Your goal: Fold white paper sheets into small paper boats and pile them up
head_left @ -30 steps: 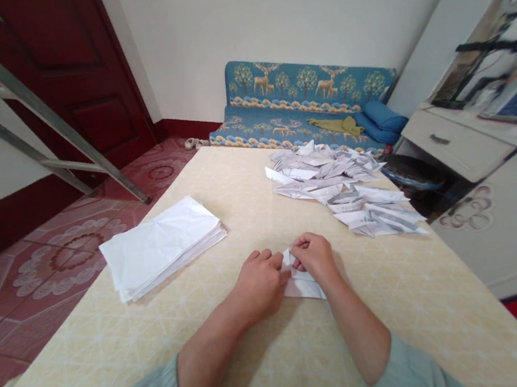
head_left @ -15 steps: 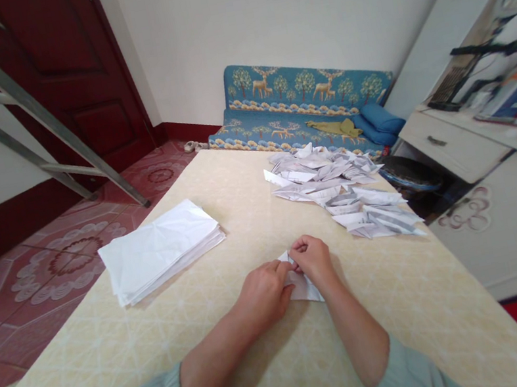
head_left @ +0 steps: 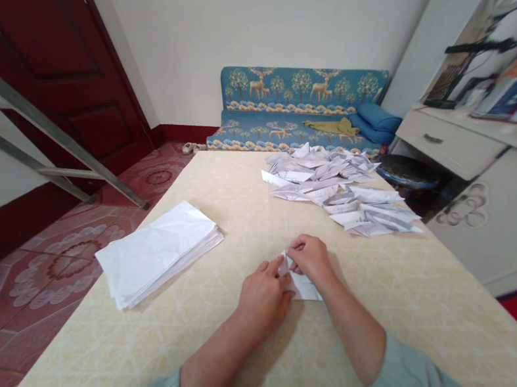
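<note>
A small folded sheet of white paper (head_left: pixel 305 287) lies on the table in front of me, partly covered by both hands. My left hand (head_left: pixel 264 292) presses on its left side, with the fingertips on the paper. At the paper's upper edge, my right hand (head_left: pixel 310 256) pinches a fold between thumb and fingers. To the left rests a stack of white paper sheets (head_left: pixel 161 249). Beyond my right hand spreads a pile of folded paper pieces (head_left: pixel 325 175), some with grey print.
The table (head_left: pixel 207 356) has a pale yellow patterned cover. A blue sofa (head_left: pixel 274 114) with deer prints stands behind it. A metal ladder (head_left: pixel 41 128) leans at the left by a dark red door (head_left: pixel 66 67). A cabinet (head_left: pixel 454 142) and a dark round stool (head_left: pixel 405 171) are at the right.
My left fingers have shifted and spread a little on the paper, and more of it shows between the hands. My right hand keeps its pinch. The view has moved slightly.
</note>
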Action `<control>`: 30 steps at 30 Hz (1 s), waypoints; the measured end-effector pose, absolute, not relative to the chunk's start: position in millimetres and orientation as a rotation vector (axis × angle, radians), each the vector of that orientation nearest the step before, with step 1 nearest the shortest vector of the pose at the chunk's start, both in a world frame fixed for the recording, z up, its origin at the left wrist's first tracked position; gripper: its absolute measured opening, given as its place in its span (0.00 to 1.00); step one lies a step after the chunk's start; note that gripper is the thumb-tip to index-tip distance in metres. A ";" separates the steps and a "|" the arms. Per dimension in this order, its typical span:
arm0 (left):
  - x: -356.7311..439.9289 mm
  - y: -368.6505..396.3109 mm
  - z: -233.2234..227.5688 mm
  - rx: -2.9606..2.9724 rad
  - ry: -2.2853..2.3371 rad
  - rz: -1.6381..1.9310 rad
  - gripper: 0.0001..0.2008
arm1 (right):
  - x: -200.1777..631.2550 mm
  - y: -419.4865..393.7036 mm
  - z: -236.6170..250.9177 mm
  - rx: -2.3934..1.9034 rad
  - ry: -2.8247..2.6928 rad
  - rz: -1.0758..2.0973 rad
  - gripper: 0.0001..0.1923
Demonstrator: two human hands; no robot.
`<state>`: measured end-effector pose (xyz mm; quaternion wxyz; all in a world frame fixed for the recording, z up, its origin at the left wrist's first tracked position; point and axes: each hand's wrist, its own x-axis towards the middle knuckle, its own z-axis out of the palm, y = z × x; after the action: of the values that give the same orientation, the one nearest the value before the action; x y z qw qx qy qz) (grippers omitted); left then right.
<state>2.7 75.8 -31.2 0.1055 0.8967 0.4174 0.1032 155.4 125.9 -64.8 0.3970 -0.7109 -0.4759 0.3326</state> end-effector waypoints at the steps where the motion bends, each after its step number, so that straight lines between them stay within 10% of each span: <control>1: 2.7 75.9 -30.1 2.637 1.230 0.291 0.12 | 155.2 126.4 -64.0 -1.807 -1.205 0.849 0.04; 30: -0.7 78.6 -28.9 2.561 1.160 0.387 0.12 | 156.7 128.1 -56.6 -1.791 -1.615 0.534 0.05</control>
<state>-0.7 78.6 -28.9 0.1513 0.8921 0.4039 0.1348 156.7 128.1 -56.6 0.3297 -0.6845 -0.6172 0.2043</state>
